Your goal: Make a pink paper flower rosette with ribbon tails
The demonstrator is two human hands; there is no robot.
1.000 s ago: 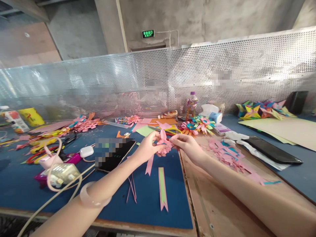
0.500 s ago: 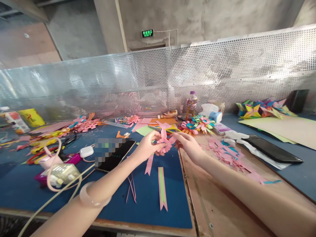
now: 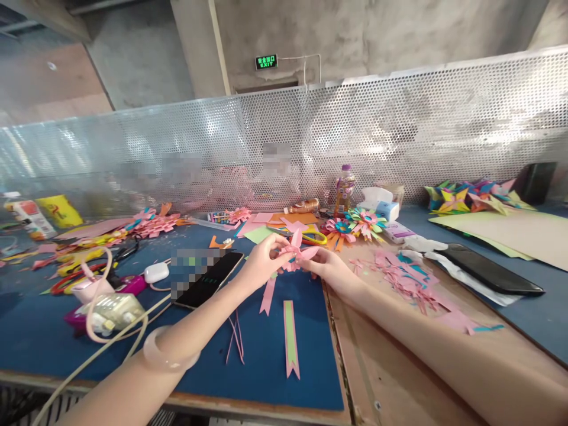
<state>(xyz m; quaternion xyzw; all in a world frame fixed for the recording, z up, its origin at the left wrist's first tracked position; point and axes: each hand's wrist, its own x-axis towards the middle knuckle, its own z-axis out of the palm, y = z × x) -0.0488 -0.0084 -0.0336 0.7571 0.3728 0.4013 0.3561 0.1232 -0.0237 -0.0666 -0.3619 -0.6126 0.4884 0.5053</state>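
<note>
Flower (image 3: 296,241) of pink paper sits just below the frame's centre, pinched in the fingers of the left hand (image 3: 261,260) and right hand (image 3: 332,269); beneath, a green-and-pink strip (image 3: 290,334) lies on the blue tabletop (image 3: 248,378).

**One Pale Bangle (image 3: 152,350) on Bare Arms**

The person wears a single ornament, and it is on the left forearm (image 3: 217,310). This bangle is a closed ring, rather thick, with a rounded and smooth surface. Its colour is milky white with a light pink tint, it seems a little translucent, and small bright reflections lie on it. The right forearm (image 3: 412,331) is bare along its visible length. Both hands (image 3: 329,267) are bare also, and their fingers look slender.
</note>
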